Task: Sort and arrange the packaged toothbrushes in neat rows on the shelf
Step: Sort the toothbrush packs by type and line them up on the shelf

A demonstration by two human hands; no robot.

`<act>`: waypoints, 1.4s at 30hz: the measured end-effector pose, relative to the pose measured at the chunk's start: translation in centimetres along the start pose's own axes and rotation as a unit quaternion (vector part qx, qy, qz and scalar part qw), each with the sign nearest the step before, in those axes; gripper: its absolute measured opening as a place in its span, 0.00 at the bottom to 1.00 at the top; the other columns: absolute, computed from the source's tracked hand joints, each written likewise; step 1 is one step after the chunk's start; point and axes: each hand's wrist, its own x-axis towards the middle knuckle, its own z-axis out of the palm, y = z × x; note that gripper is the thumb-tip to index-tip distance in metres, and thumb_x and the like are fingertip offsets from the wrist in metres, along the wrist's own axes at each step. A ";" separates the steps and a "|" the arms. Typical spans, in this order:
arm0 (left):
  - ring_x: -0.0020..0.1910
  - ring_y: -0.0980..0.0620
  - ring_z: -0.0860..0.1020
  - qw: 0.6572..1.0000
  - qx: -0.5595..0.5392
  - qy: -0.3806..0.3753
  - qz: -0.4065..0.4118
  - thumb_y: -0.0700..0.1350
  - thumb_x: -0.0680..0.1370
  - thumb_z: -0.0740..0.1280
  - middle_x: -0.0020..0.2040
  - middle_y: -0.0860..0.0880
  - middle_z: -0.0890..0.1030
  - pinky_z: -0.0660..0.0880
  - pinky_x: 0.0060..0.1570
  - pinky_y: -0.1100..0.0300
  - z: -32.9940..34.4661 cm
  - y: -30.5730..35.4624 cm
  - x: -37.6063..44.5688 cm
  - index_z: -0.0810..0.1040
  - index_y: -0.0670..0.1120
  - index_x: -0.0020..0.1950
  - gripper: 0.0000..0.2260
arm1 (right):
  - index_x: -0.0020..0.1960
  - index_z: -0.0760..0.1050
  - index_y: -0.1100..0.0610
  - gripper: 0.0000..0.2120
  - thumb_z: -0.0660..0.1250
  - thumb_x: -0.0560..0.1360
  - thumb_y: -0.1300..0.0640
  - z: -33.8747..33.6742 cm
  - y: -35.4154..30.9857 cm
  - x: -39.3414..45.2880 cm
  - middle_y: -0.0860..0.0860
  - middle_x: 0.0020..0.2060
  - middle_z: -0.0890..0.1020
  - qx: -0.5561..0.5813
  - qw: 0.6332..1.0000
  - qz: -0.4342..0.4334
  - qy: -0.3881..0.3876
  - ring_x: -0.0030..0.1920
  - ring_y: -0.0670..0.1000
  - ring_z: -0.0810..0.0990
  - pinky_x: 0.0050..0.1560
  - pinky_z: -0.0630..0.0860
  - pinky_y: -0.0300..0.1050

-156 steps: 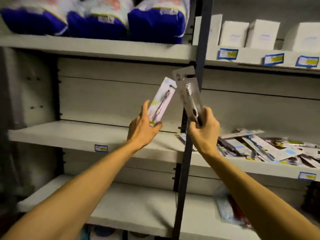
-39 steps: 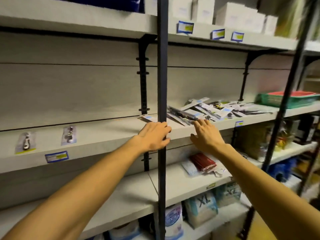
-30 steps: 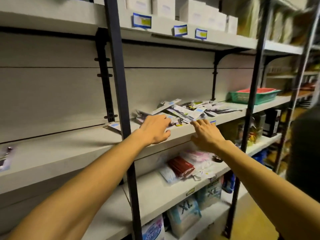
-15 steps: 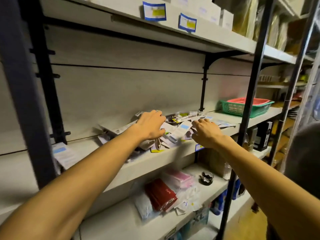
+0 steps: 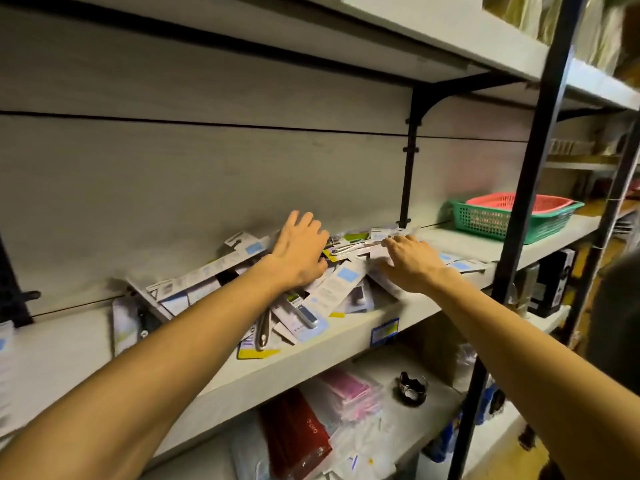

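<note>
Shelf: pale grey board [image 5: 69, 355] with a grey panelled back wall, black bracket and black upright post [image 5: 519, 220] to the right.
Toothbrush packs: loose, overlapping heap [image 5: 311, 306] on the middle of the shelf, lying at all angles; one pack overhangs the front edge.
Price label: blue and yellow tag [image 5: 384, 331] on the shelf's front edge, below the heap.
Baskets: red basket nested in a green basket [image 5: 502, 220], well right of the heap.
Lower shelf: red packet [image 5: 298, 434], pink packets and clear wrappers; blurred, contents not legible.
Left edge: packs there cut off by the frame.
Left hand: [image 5: 299, 252] palm down on the heap, fingers spread and mostly straight, gripping nothing.
Right hand: [image 5: 410, 261] palm down on the heap's right side, fingers extended, touching packs; fingertips blurred.
</note>
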 end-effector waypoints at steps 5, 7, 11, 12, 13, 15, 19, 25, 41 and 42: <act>0.72 0.42 0.65 0.997 0.000 -0.060 -0.051 0.58 0.79 0.59 0.66 0.44 0.76 0.51 0.76 0.39 1.6 0.8 4.2 0.72 0.44 0.66 0.22 | 0.73 0.68 0.54 0.27 0.63 0.79 0.43 1.6 3.1 5.5 0.56 0.68 0.74 0.026 0.998 -0.065 0.002 0.67 0.59 0.71 0.64 0.70 0.51; 0.68 0.42 0.71 0.994 -0.004 -0.083 -0.077 0.57 0.80 0.58 0.61 0.43 0.80 0.52 0.75 0.38 2.1 0.9 5.7 0.74 0.44 0.63 0.20 | 0.75 0.67 0.52 0.29 0.64 0.78 0.41 1.8 4.1 7.6 0.55 0.70 0.73 0.046 0.995 -0.087 -0.001 0.69 0.58 0.70 0.65 0.70 0.53; 0.57 0.44 0.78 0.990 0.003 -0.091 -0.107 0.53 0.79 0.60 0.51 0.45 0.83 0.59 0.72 0.43 3.1 1.1 8.1 0.81 0.48 0.51 0.14 | 0.73 0.70 0.50 0.29 0.64 0.76 0.38 2.9 5.0 10.5 0.54 0.69 0.75 0.075 0.989 -0.123 -0.042 0.69 0.59 0.69 0.65 0.70 0.54; 0.55 0.44 0.79 0.990 0.007 -0.085 -0.115 0.51 0.79 0.60 0.50 0.46 0.84 0.61 0.71 0.45 3.4 1.2 8.6 0.82 0.48 0.49 0.13 | 0.72 0.72 0.49 0.28 0.65 0.76 0.38 3.2 5.2 11.0 0.54 0.68 0.76 0.086 0.986 -0.129 -0.058 0.67 0.59 0.71 0.65 0.72 0.53; 0.54 0.44 0.79 0.990 0.009 -0.076 -0.121 0.50 0.79 0.60 0.48 0.46 0.84 0.62 0.69 0.46 3.7 1.3 9.0 0.83 0.48 0.49 0.12 | 0.70 0.74 0.49 0.26 0.66 0.76 0.38 3.4 5.4 11.6 0.54 0.66 0.78 0.105 0.983 -0.133 -0.073 0.65 0.58 0.74 0.63 0.74 0.52; 0.50 0.44 0.81 0.990 0.002 -0.058 -0.132 0.47 0.79 0.60 0.46 0.46 0.84 0.66 0.65 0.49 4.2 1.5 9.6 0.83 0.47 0.48 0.12 | 0.64 0.78 0.48 0.23 0.69 0.74 0.38 3.7 5.8 12.2 0.52 0.60 0.82 0.151 0.974 -0.143 -0.090 0.57 0.57 0.79 0.59 0.77 0.50; 0.47 0.40 0.82 0.983 -0.022 0.008 -0.180 0.49 0.81 0.60 0.46 0.43 0.85 0.72 0.53 0.53 3.9 1.0 10.6 0.83 0.47 0.50 0.13 | 0.54 0.80 0.49 0.17 0.73 0.71 0.39 4.1 6.8 13.3 0.50 0.51 0.84 0.173 0.969 -0.171 -0.036 0.51 0.56 0.81 0.51 0.78 0.49; 0.44 0.37 0.81 0.939 -0.160 0.094 -0.291 0.52 0.80 0.60 0.44 0.41 0.84 0.70 0.38 0.53 1.5 -1.2 12.0 0.80 0.47 0.46 0.13 | 0.51 0.79 0.49 0.11 0.73 0.71 0.47 4.1 8.4 15.0 0.49 0.51 0.84 0.230 0.957 -0.169 0.052 0.52 0.57 0.81 0.47 0.77 0.49; 0.45 0.50 0.83 0.516 -0.722 0.246 -0.390 0.36 0.78 0.69 0.47 0.44 0.84 0.82 0.48 0.60 -6.2 -3.5 6.9 0.81 0.41 0.53 0.06 | 0.52 0.69 0.52 0.19 0.64 0.75 0.36 -1.1 2.6 12.5 0.47 0.39 0.79 0.533 0.796 -0.081 0.277 0.37 0.51 0.78 0.39 0.77 0.53; 0.45 0.50 0.83 0.517 -0.727 0.241 -0.382 0.36 0.78 0.69 0.46 0.45 0.84 0.82 0.48 0.59 -6.9 -3.8 5.7 0.81 0.42 0.53 0.05 | 0.52 0.69 0.50 0.19 0.64 0.75 0.35 -1.7 1.6 11.8 0.43 0.38 0.79 0.543 0.786 -0.079 0.284 0.36 0.48 0.77 0.38 0.75 0.49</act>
